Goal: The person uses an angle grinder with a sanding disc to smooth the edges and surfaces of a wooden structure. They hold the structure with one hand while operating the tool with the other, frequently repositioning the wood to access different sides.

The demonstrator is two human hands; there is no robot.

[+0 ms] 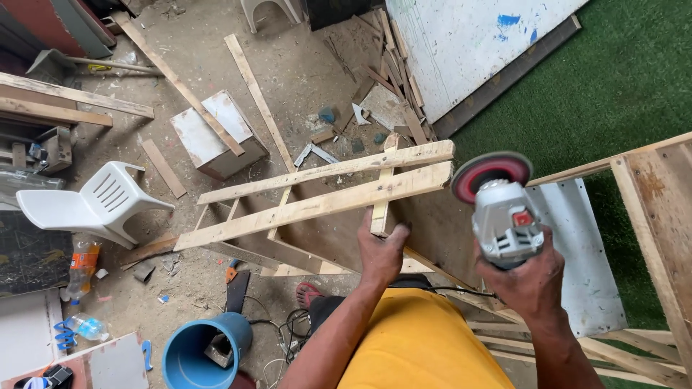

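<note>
Head view: pale rough-sawn wooden frame of nailed slats (324,198) standing tilted over the dusty concrete floor (288,79), steadied only by left hand (382,252), fingers curled closed around the short upright slat at its near end. No clamp or support visible, so likely to shift or tip if pushed by the tool. Grey angle grinder with red-backed sanding disc (501,209) gripped one-handed in right hand (530,277), fingers wrapped tight round the body, disc up, just beside the frame's end and near the left hand; kickback or a slip could drive the disc into those knuckles. Cannot tell whether disc spinning; no guard seen from here. Black cable (454,290) running across the yellow shirt (418,338), tangled leads (288,331) by the blue plastic bucket (205,353): snag and trip risk. Foot in red sandal (308,294) exposed under the frame
</note>
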